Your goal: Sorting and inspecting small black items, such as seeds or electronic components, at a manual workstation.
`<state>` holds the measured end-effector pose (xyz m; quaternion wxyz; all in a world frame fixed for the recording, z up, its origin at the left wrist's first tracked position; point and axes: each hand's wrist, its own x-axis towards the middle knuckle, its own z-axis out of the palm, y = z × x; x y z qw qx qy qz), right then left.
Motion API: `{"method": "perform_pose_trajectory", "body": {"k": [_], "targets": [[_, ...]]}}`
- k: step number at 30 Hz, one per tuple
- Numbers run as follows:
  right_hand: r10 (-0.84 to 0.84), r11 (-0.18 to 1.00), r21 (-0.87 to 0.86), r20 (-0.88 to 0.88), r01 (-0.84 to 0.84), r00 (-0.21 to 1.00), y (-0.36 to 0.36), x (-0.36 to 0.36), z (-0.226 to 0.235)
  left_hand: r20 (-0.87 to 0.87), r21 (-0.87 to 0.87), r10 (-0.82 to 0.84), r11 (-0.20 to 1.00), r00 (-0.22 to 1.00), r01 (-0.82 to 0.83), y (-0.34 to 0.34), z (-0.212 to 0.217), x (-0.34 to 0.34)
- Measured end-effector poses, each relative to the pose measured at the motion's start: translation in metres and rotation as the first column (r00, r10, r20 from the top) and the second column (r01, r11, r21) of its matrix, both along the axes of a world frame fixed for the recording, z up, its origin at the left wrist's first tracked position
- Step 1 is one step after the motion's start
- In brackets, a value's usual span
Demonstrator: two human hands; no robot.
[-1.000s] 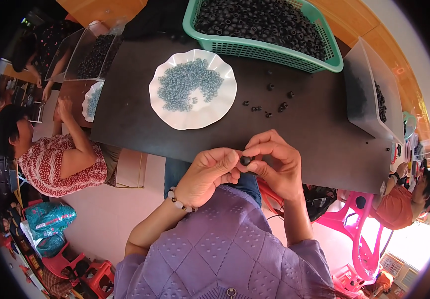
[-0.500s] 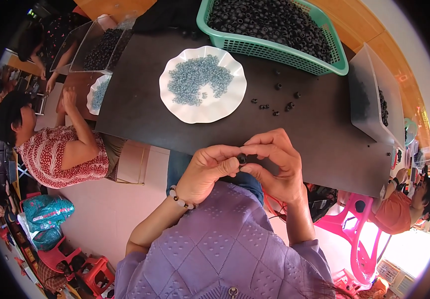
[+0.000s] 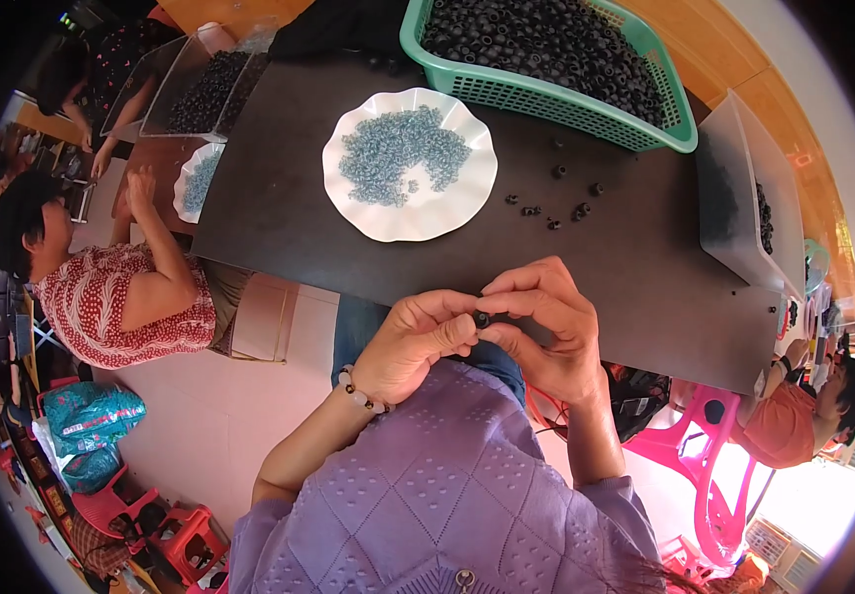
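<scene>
A small black round part (image 3: 482, 320) is pinched between my two hands just in front of the table's near edge. My left hand (image 3: 415, 342) grips it with thumb and fingers from one side. My right hand (image 3: 554, 327) closes on it from the other, thumb below and fingers arched above. Beyond my hands on the dark table (image 3: 279, 198) stands a white wavy-rimmed plate (image 3: 452, 223), holding many tiny clear bluish pieces. Several black parts (image 3: 581, 212) lie loose to the right of the plate.
A green basket (image 3: 546, 107) full of black parts stands at the far side. At the right is a translucent bin (image 3: 734, 203). A person in a red patterned top (image 3: 130, 297) sits at the left, near another plate (image 3: 190, 203). A pink stool (image 3: 709, 465) stands at the right.
The view has shifted slightly, so the plate and basket appear a little to the right. Both hands keep their pinch on the black part, with barely any finger movement.
</scene>
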<state>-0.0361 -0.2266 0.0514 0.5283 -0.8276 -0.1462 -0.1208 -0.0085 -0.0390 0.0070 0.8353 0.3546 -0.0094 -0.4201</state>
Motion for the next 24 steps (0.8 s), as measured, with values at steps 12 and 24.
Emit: {"method": "perform_pose_trajectory", "body": {"k": [12,24], "targets": [[0.054,0.972,0.235,-0.155,-0.016,0.986,0.012,0.000,-0.012,-0.182,-0.129,-0.057,0.991,0.982,0.034,0.006,-0.011,-0.006],[0.029,1.000,-0.001,-0.226,-0.030,0.974,0.014,0.061,-0.002,-0.075,0.059,0.168,0.985,0.983,-0.164,0.029,-0.006,0.002]]}}
